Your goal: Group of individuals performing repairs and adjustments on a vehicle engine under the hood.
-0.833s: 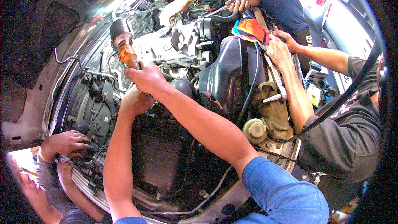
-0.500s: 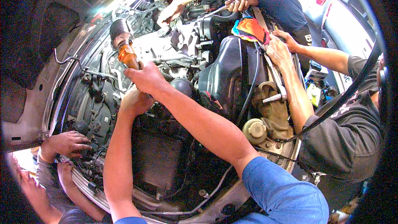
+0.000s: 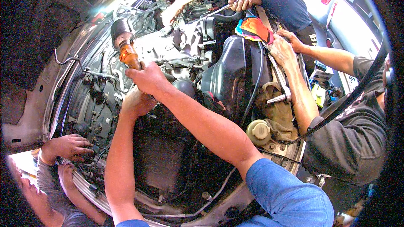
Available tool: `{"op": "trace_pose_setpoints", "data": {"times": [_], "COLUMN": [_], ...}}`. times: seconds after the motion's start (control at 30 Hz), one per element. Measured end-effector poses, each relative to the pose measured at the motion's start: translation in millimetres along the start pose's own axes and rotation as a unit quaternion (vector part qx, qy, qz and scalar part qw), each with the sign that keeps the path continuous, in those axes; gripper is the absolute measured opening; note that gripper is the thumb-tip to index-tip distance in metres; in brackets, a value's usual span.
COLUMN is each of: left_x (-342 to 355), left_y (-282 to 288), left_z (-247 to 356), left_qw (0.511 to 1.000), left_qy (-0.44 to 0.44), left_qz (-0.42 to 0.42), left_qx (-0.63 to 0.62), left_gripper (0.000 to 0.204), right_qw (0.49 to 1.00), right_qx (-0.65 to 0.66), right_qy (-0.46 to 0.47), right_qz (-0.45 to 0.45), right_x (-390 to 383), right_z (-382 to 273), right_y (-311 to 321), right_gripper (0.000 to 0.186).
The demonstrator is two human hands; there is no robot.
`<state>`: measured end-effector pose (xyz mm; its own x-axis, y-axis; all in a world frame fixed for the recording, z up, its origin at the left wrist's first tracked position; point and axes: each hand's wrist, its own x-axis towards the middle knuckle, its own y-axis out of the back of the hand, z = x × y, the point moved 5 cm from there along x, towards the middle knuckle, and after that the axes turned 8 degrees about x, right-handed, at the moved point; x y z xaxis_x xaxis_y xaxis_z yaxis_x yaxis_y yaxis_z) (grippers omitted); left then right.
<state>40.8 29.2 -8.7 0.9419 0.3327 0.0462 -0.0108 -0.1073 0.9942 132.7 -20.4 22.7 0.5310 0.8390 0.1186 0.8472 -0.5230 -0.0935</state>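
Note:
My right hand [image 3: 149,77] is closed around the lower shaft of an orange tool [image 3: 128,52], which stands tilted over the engine [image 3: 166,44] with a dark cup-shaped piece at its top. My left hand [image 3: 136,103] is just below, its fingers curled and largely hidden behind the right, so what it grips is unclear. Both forearms reach up from the lower edge across a dark underside area of the engine bay. A black plastic housing [image 3: 223,75] lies right of my hands.
Co-workers' hands work at the top [image 3: 172,12], right [image 3: 284,52] and lower left [image 3: 69,145]. The raised hood [image 3: 33,46] borders the left. A multicolored cloth [image 3: 252,29], metal wrench [image 3: 280,88], cream cap [image 3: 259,132] and black hose [image 3: 345,101] are right; a white car stands beyond.
The co-worker's hand at the top has shifted slightly within the engine bay. My hands and the orange tool show no visible movement.

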Motion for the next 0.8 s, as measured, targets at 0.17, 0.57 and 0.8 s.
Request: {"op": "trace_pose_setpoints", "data": {"times": [0.17, 0.57, 0.8], "left_x": [-1, 2, 6], "left_y": [4, 4, -12], "left_z": [6, 5, -6], "left_qw": [1.0, 0.999, 1.0], "left_qy": [-0.005, 0.023, -0.005], "left_qz": [0.009, -0.008, 0.004], "left_qx": [-0.02, -0.025, -0.011], "left_gripper": [0.036, 0.033, 0.035], "right_qw": [1.0, 1.0, 1.0], "right_qx": [0.002, 0.016, 0.007], "right_qy": [-0.001, -0.004, 0.016], "right_qz": [-0.005, 0.008, 0.017], "right_x": [-1, -6, 0], "right_z": [-1, -6, 1], "right_y": [3, 5, 4], "right_gripper": [0.037, 0.036, 0.049]}}
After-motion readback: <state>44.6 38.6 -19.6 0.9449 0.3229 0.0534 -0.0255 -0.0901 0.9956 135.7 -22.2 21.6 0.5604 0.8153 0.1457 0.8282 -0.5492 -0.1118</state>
